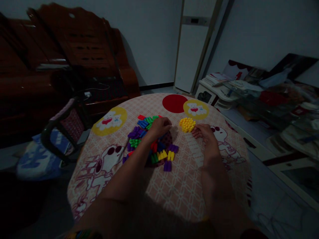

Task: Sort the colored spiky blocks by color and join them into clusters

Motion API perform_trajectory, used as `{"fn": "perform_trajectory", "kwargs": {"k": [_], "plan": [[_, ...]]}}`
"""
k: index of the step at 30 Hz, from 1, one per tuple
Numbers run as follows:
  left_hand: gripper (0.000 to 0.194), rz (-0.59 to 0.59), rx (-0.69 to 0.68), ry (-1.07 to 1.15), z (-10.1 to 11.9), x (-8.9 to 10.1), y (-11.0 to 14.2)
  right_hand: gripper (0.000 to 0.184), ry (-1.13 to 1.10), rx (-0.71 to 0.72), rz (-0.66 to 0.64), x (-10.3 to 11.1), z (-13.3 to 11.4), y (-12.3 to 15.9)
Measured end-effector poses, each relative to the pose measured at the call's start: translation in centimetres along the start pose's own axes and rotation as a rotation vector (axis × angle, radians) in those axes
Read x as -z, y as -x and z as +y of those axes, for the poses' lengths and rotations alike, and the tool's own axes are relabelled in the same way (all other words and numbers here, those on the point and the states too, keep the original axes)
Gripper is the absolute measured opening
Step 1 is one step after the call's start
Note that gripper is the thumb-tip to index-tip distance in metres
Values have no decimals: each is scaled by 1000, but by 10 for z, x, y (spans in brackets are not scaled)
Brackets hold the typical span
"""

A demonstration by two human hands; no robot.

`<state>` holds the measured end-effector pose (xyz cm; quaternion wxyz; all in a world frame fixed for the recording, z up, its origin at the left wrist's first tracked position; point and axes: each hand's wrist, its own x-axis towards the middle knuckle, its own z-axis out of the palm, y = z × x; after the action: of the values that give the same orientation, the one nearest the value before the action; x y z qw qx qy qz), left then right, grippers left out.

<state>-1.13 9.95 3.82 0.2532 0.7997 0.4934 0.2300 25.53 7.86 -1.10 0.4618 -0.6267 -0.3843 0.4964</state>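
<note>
Small plastic pieces in purple, blue, green, red and yellow lie in a loose heap on the left half of the round table. My left hand is over the far right side of that heap, fingers curled together; whatever is between them is hidden. To its right is a rounded yellow cluster of small knobby pieces. My right hand is closed with its fingertips at the cluster's right edge, seemingly gripping it. A few purple pieces lie apart, nearer to me. The picture is dim and fine detail is lost.
A patterned cloth covers the table. A chair stands at the left, with carved wooden seating behind. At the right is a cluttered glass-topped cabinet. A tall white unit stands at the back.
</note>
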Motion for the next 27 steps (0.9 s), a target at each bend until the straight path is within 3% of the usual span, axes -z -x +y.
{"fn": "perform_trajectory", "kwargs": {"k": [3,6,11,16,19,24,27], "plan": [[14,-165,-42,-119,9,9,40,24,-10,-1,1,0,-2,3],[13,-329,-10,-299,14,1,75,26,-16,4,2,0,-2,4],[35,-308,28,-445,10,-15,99,25,-9,0,-3,0,-2,4],[42,-320,54,-449,4,-12,102,22,-8,3,-15,1,-1,2],[37,-289,72,-368,5,-6,101,22,-15,2,-12,1,0,1],[35,-71,48,-116,11,-1,72,24,-23,-3,6,1,0,2],[32,35,-12,116,15,-9,41,24,-20,-6,4,0,-1,3]]}}
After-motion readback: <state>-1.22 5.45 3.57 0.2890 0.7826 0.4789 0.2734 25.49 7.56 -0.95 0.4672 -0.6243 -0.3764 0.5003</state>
